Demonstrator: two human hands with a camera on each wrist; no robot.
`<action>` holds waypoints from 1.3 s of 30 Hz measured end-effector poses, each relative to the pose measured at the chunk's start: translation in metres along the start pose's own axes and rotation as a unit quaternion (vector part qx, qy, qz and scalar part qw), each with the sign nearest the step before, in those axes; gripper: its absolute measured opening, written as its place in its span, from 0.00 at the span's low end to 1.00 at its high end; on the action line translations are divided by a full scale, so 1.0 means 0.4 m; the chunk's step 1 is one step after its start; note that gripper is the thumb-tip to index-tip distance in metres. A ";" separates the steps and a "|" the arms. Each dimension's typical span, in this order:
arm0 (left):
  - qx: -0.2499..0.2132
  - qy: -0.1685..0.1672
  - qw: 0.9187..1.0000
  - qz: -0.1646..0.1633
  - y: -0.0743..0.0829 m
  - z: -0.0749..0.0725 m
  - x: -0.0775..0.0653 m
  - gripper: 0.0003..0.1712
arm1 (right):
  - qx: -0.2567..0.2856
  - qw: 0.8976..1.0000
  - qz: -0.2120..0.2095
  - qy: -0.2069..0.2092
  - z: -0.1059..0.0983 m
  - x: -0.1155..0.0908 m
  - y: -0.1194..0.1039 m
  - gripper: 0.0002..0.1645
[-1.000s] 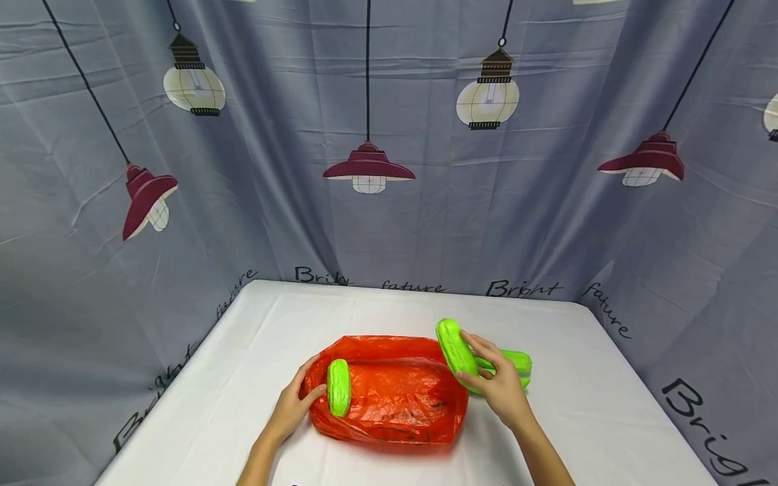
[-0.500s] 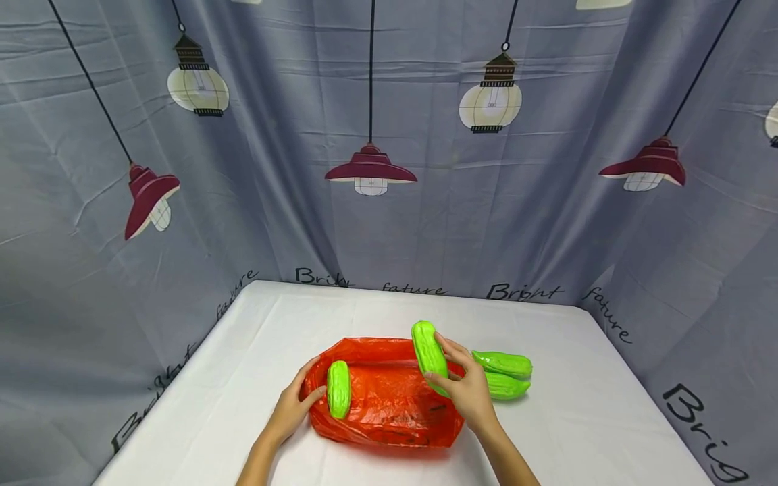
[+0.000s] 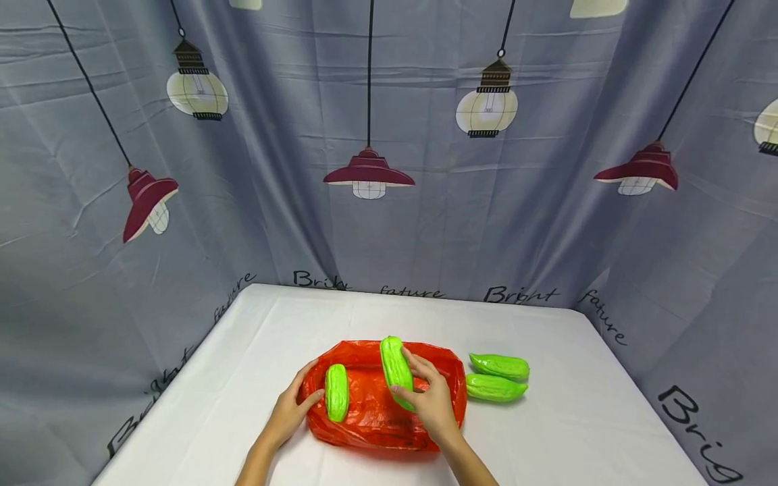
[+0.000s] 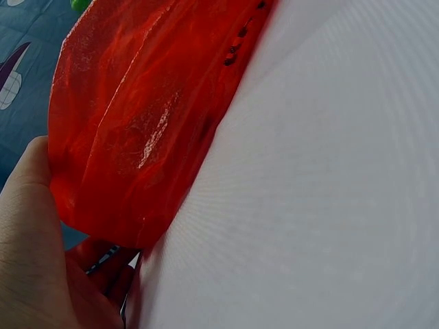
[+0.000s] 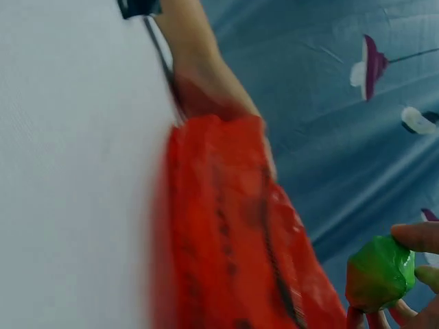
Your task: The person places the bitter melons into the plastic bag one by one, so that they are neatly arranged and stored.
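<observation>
An open red plastic bag (image 3: 371,435) lies on the white table, its mouth facing up. My left hand (image 3: 287,413) grips the bag's left rim, thumb at the inner side and fingers outside; in the left wrist view the hand (image 4: 31,233) is around the red film (image 4: 137,130). One bright green ribbed gourd (image 3: 337,393) is inside at the bag's left end. My right hand (image 3: 430,401) holds a second green gourd (image 3: 395,370) over the bag's mouth, between thumb and fingers. The right wrist view shows this gourd (image 5: 377,277) end-on in the fingertips.
Two more green gourds (image 3: 500,366) lie side by side on the table, just right of the bag. The white tabletop (image 3: 577,412) reaches back to a grey-blue curtain (image 3: 425,229) printed with lamps and lettering.
My right hand has carried its gourd leftward from beside the two lying gourds to above the bag's middle, and slightly lower. My left hand stays on the bag's left rim.
</observation>
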State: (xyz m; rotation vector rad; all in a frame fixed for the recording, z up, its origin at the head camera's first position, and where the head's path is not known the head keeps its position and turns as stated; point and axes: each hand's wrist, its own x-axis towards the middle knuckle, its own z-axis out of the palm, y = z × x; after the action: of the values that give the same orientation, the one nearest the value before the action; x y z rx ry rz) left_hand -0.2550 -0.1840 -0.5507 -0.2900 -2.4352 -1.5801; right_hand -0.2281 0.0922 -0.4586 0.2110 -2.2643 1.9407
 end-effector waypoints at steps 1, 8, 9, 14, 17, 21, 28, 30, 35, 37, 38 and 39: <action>0.000 0.001 1.000 -0.001 0.000 0.000 -0.001 0.35 | 0.001 1.000 0.004 -0.002 0.010 -0.001 0.004 0.40; -0.001 0.002 1.000 0.000 -0.006 0.001 -0.002 0.35 | 0.015 1.000 0.006 0.004 0.075 -0.003 0.043 0.40; -0.002 0.001 1.000 0.000 -0.006 0.001 -0.002 0.35 | 0.020 1.000 0.008 0.002 0.084 -0.004 0.047 0.40; -0.001 0.000 1.000 0.002 -0.006 0.002 -0.001 0.35 | 0.029 0.999 0.032 0.005 0.122 0.000 0.071 0.39; 0.003 0.002 1.000 0.009 -0.002 0.002 0.001 0.34 | 0.034 0.999 0.041 0.011 0.138 -0.001 0.066 0.39; 0.005 0.003 1.000 0.019 0.001 0.002 0.005 0.34 | 0.039 0.998 0.045 0.016 0.155 0.000 0.074 0.40; 0.003 0.001 1.000 0.018 0.002 0.000 0.009 0.34 | 0.028 0.998 0.056 0.014 0.177 0.003 0.098 0.40; 0.004 0.001 1.000 0.018 0.002 -0.001 0.008 0.34 | 0.020 0.998 0.056 0.014 0.182 0.002 0.102 0.39; 0.005 0.001 1.000 0.013 0.001 -0.003 0.003 0.34 | 0.005 0.999 0.049 0.014 0.197 -0.003 0.107 0.40; 0.005 0.001 1.000 0.011 0.001 -0.003 0.001 0.34 | 0.001 0.999 0.047 0.012 0.201 -0.005 0.108 0.40; 0.004 0.001 1.000 0.009 0.000 -0.003 0.000 0.34 | -0.001 0.999 0.048 0.012 0.202 -0.006 0.108 0.40; 0.003 0.001 1.000 0.007 0.001 -0.003 -0.001 0.34 | -0.003 0.999 0.049 0.012 0.203 -0.007 0.108 0.40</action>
State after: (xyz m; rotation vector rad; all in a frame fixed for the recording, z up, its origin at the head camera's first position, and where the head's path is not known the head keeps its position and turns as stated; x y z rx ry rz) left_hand -0.2545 -0.1851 -0.5501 -0.3027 -2.4316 -1.5664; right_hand -0.2361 0.0187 -0.5132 0.0759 -2.3059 1.9723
